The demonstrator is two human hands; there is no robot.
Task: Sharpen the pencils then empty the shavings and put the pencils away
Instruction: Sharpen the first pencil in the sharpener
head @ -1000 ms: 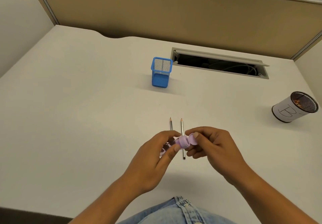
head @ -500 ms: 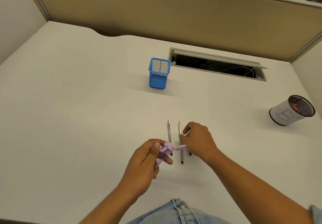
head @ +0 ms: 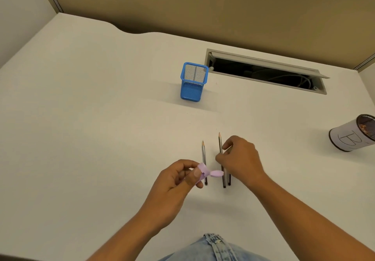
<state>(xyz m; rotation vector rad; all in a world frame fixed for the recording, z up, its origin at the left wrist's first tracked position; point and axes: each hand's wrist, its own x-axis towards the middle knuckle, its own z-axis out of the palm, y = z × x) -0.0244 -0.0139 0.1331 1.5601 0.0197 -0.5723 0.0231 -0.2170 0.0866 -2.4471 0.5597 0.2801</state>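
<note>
My left hand [head: 178, 181] holds a small lilac sharpener [head: 205, 172] with its lid hanging open to the right. Three grey pencils lie side by side on the white desk [head: 101, 128], tips pointing away from me. The left pencil [head: 203, 152] lies free. My right hand [head: 239, 159] rests over the other two, fingers pinched around the middle pencil [head: 220, 143]; the right pencil [head: 229, 180] shows only its end under the hand. A blue mesh pencil cup [head: 192, 82] stands farther back.
A white cylinder bin marked "B" [head: 353, 133], holding brown shavings, lies tilted at the desk's right edge. An open cable slot [head: 263, 71] cuts the desk behind the cup. Partition walls enclose the back and sides.
My hands parted. The right hand let go of the sharpener's lid and moved to the pencils on the desk. The left hand kept the sharpener, lid now open.
</note>
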